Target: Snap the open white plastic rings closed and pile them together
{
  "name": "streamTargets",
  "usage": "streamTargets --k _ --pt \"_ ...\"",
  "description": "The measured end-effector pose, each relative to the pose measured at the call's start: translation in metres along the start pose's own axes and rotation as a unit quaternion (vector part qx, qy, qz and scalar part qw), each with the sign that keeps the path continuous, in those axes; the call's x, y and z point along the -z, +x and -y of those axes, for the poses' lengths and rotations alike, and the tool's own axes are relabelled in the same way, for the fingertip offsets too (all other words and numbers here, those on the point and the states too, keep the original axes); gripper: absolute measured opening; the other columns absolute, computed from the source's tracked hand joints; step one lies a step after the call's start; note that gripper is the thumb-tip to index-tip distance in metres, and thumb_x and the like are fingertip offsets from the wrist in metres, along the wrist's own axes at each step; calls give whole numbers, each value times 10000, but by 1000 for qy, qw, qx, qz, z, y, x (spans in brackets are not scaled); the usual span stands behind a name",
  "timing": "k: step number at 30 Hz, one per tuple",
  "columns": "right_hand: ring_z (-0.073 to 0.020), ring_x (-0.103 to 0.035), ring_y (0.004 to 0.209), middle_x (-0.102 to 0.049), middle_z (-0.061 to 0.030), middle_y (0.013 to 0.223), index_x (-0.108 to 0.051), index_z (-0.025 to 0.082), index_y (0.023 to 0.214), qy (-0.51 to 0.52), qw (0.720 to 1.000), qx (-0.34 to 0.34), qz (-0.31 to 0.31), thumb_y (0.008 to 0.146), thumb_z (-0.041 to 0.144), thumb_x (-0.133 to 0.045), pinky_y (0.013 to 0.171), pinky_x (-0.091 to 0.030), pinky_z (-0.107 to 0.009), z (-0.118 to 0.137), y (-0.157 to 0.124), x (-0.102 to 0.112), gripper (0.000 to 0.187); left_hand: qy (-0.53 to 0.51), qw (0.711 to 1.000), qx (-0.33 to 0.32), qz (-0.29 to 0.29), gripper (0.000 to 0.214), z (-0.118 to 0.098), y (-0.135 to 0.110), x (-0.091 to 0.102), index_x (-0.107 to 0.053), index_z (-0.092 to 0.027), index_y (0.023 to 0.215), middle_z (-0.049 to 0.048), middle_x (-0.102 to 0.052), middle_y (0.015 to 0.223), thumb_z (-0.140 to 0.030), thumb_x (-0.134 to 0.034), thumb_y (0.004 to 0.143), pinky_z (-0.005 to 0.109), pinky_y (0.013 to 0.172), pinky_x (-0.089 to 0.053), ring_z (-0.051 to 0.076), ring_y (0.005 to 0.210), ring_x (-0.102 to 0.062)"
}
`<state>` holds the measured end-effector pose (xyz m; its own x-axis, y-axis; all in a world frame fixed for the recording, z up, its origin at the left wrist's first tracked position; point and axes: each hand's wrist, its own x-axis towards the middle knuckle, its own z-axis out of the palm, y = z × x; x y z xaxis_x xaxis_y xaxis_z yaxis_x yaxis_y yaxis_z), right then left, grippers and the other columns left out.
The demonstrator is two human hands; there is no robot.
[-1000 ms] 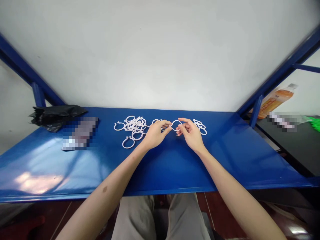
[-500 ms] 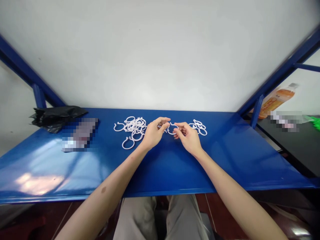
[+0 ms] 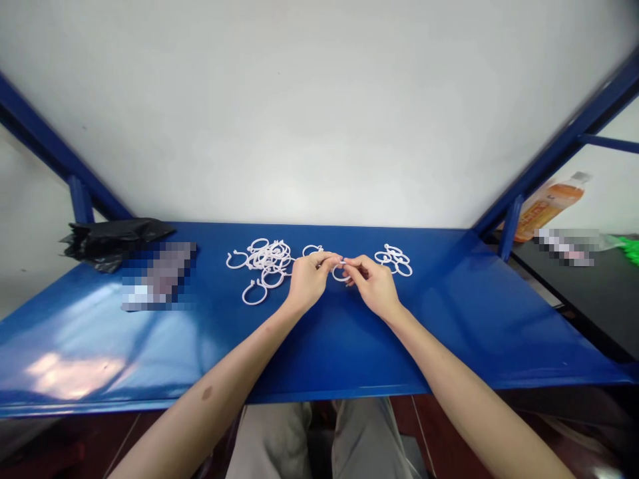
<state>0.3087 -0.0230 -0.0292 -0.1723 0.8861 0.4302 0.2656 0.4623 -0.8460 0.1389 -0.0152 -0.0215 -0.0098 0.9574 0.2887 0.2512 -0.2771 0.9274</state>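
Observation:
A white plastic curtain ring (image 3: 339,280) is pinched between my two hands over the middle of the blue table. My left hand (image 3: 308,279) grips its upper left part with thumb and fingertips. On the other side, the thumb and fingers of my right hand (image 3: 373,283) close on it. The fingers hide the ring's ends, so I cannot tell whether they are joined. Just behind my left hand lies another white ring (image 3: 312,247), partly covered. A tangled pile of white rings (image 3: 269,255) lies to the left, and a smaller group of rings (image 3: 398,257) to the right.
The blue table (image 3: 339,346) meets a pale wall (image 3: 299,120) at its back. On the left are a black plastic bag (image 3: 114,239) and a blurred flat object (image 3: 164,273). A dark side surface (image 3: 589,293) on the right bears an orange drink bottle (image 3: 552,206).
My hands have come together: the left fingertips moved right onto the ring that the right hand held. The ring has tilted flatter, and a ring behind my left hand now shows.

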Motion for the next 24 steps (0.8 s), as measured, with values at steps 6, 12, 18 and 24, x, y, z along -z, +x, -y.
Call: streamTargets --k 6,12,18,24 --pt "-151 -696 583 -724 7 746 -694 244 923 -4 999 35 27 958 403 -608 587 -578 -271 7 -2 4 184 -72 997 -21 24 227 3 -5 -2 -687 -186 818 8 -649 704 -382 -600 890 255 624 -433 128 622 -542" --pt "-161 -702 641 -736 2 797 -686 250 970 -68 995 56 35 987 344 -566 635 -566 -282 1 2 8 153 -10 997 -43 65 187 4 1 -1 -651 -200 929 22 -687 824 -350 -542 949 273 676 -477 145 705 -611" --pt "-226 -682 892 -707 -80 1039 -717 220 1019 -328 941 53 -63 990 295 -535 782 -528 -349 -13 15 32 198 335 928 -160 45 223 6 6 9 -669 -197 1121 91 -696 1108 -312 -559 963 430 970 -462 272 1091 -573" --pt "-243 -627 939 -700 -78 1047 -710 231 1055 -427 886 -93 -158 968 280 -539 734 -477 -344 -24 22 68 198 497 848 -157 101 265 14 2 13 -666 -202 1181 119 -663 1198 -271 -584 939 475 959 -434 325 1159 -509"
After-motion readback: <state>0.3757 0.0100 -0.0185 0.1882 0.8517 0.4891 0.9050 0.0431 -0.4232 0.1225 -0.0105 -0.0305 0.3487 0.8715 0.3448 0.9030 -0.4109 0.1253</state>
